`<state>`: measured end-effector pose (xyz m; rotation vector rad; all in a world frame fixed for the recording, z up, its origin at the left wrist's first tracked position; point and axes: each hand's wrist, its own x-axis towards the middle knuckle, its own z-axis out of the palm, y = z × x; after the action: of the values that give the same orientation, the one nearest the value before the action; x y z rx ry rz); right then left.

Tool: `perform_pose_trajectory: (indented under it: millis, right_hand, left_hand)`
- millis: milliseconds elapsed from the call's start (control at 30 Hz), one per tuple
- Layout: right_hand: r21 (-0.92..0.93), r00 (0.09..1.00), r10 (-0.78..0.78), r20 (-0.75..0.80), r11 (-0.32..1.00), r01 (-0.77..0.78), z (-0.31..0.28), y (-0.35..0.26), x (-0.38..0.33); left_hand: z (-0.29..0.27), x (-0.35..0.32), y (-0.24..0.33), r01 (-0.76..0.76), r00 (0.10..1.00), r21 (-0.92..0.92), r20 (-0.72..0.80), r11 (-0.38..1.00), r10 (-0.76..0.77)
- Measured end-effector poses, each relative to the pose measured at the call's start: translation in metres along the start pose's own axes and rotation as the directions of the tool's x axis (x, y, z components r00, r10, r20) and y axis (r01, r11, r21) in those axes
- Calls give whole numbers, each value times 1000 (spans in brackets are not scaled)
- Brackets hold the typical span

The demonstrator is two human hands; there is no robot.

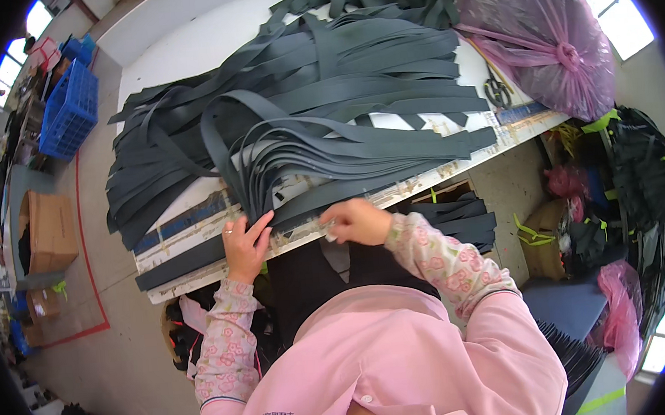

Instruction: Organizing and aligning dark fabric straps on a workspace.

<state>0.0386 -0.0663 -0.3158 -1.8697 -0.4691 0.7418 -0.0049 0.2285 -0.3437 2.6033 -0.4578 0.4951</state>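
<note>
Dark grey flat webbing straps lie in layers across the white work table. In front of me a looped bundle of straps (306,154) curves down toward the table's near edge. Below it, one long strap (190,262) runs along that edge. My left hand (246,248), with a ring on it, rests at the edge by the bundle's lower end; its fingers are apart and touch the straps. To its right, my right hand (358,221) is closed just over the edge, around something small and whitish that I cannot make out.
A large strap pile (284,68) covers the middle of the table. Scissors (497,89) lie near a big pink plastic bag (540,39) at the right. More straps (457,222) sit under the table. Left stand a blue crate (69,110) and a cardboard box (50,231).
</note>
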Motion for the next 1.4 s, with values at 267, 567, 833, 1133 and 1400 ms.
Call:
perform_pose_trajectory:
  millis: [267, 567, 833, 1133, 1400]
  right_hand:
    - [-439, 853, -326, -406, 889, 131, 25, -31, 77]
    - [-267, 958, -157, -241, 959, 90, 63, -27, 70]
    - [-363, 950, -195, -244, 927, 96, 84, -31, 76]
    - [-84, 952, -30, -303, 996, 5, 35, -9, 53]
    - [-265, 908, -37, -416, 961, -82, -68, 28, -15]
  left_hand:
    - [-5, -10, -7, -37, 999, 30, 35, 999, 36]
    - [2, 3, 2, 20, 999, -40, -25, 999, -21]
    - [-3, -4, -2, 39, 998, -54, -44, 998, -41]
    - [0, -1, 0, 35, 999, -38, -9, 999, -36]
    - [-4, -3, -4, 30, 999, -27, 24, 999, -30]
